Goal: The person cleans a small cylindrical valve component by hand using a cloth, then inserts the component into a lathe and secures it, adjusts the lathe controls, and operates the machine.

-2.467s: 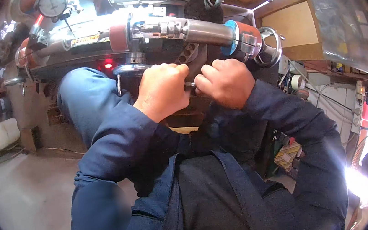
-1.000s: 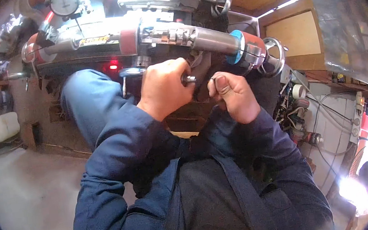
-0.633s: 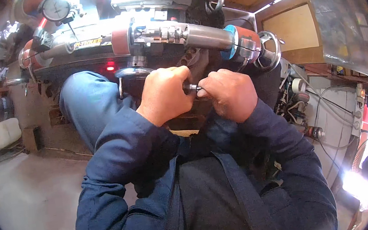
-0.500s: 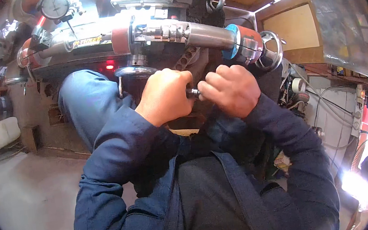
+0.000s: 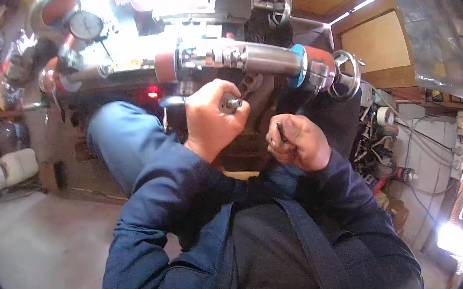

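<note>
My left hand (image 5: 211, 121) covers most of the metal fitting (image 5: 231, 104) (only its end shows), and my right hand (image 5: 296, 143) hides most of the thin dark tool (image 5: 281, 132).

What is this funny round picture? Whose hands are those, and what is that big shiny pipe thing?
The picture comes from a camera worn on a person's head, looking down, so it bends round like a fishbowl. The blue sleeves at the bottom are that person's own arms. The left hand grips a short metal rod with a round end. The right hand is closed around a thin dark tool, held a little apart from the rod. Above both hands runs a long metal cylinder with red and blue bands, and a small handwheel sits at its right end. A round dial gauge sits at the upper left. Below is a grey workshop floor.
</note>
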A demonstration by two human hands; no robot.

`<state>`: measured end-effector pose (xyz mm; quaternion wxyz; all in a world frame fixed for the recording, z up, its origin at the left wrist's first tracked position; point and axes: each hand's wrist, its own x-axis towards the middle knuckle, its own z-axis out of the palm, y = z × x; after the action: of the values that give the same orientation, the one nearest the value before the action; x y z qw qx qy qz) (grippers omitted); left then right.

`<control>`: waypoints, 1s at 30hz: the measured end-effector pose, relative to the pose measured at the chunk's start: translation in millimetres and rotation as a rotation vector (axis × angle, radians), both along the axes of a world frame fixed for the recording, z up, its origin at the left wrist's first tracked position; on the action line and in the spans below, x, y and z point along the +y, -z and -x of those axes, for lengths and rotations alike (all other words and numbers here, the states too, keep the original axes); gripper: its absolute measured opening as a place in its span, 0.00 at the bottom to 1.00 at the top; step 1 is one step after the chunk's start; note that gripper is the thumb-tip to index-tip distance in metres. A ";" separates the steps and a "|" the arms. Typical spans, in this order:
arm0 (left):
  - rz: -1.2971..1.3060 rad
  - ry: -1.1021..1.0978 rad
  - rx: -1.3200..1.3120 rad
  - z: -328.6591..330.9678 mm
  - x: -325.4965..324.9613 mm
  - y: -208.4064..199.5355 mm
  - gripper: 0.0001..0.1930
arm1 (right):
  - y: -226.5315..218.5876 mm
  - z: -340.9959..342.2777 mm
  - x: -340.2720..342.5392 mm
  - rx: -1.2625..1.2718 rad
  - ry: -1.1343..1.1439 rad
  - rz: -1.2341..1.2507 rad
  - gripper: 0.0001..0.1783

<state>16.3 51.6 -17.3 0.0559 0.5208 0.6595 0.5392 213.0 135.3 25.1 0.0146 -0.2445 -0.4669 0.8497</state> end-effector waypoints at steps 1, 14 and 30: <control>0.018 -0.013 -0.170 -1.0 -0.3 -3.3 0.08 | -0.4 -1.7 -3.9 0.027 0.011 -0.009 0.33; 0.213 0.263 -0.457 -19.9 -5.3 -10.9 0.06 | -8.7 9.9 -31.3 -0.027 0.057 -1.483 0.29; 0.563 0.528 -0.392 -44.1 -13.5 -9.5 0.08 | 1.9 -40.0 -28.3 -0.044 0.245 -1.323 0.12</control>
<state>60.5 38.1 -7.8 0.4560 0.5239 0.6018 0.3943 253.0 106.9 23.2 0.2482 -0.2525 -0.8582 0.3717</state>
